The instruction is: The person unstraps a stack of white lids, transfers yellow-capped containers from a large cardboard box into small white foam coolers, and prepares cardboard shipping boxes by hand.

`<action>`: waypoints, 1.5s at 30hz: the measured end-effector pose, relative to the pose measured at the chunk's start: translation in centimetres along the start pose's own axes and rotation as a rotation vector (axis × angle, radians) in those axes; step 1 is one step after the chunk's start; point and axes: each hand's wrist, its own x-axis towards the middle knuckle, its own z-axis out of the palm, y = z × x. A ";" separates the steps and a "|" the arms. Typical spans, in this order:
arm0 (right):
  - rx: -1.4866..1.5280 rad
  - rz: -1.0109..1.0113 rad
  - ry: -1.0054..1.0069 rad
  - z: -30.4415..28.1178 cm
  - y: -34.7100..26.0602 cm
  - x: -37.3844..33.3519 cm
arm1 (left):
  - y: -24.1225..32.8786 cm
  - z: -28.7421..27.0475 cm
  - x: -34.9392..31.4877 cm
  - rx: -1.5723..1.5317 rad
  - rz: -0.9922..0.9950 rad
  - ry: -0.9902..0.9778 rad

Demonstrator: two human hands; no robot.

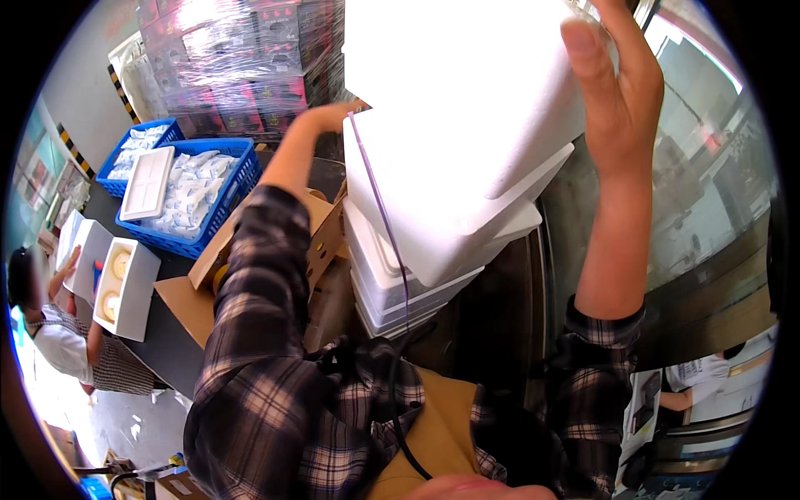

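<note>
A large white foam box (467,83) fills the upper middle, tilted on top of another foam box (400,208). My right hand (621,108) grips its right side, thumb against the foam. On the far left side, my left hand (340,117) holds the box, its fingers mostly hidden behind it. Under these stand more white foam boxes (392,300) in a stack. A thin purple strap (379,196) hangs across the stack's front.
Left of the stack lies an open cardboard carton (196,304). Blue crates (242,179) with white packs stand on a dark table. A co-worker (67,350) there handles an open foam box (129,287). Wrapped cartons (242,67) rise behind; another person (700,379) is at right.
</note>
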 end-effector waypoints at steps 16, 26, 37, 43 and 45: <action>-0.019 0.269 -0.684 -7.6 -9.2 -13.2 | 6.9 3.1 -21.2 0.140 0.204 0.684; 0.030 0.026 -0.415 -7.6 -5.9 -7.6 | 7.7 5.0 -26.0 0.377 0.257 0.462; 0.337 -0.176 -0.323 -5.8 -14.4 1.8 | 10.5 3.3 -42.4 0.500 0.269 1.156; 0.573 -0.200 -0.285 -3.5 -21.0 3.0 | 24.1 0.3 -48.8 1.499 0.642 1.167; 0.716 -0.212 -0.257 -1.8 -24.1 3.5 | 29.2 0.9 -49.3 1.628 0.606 1.031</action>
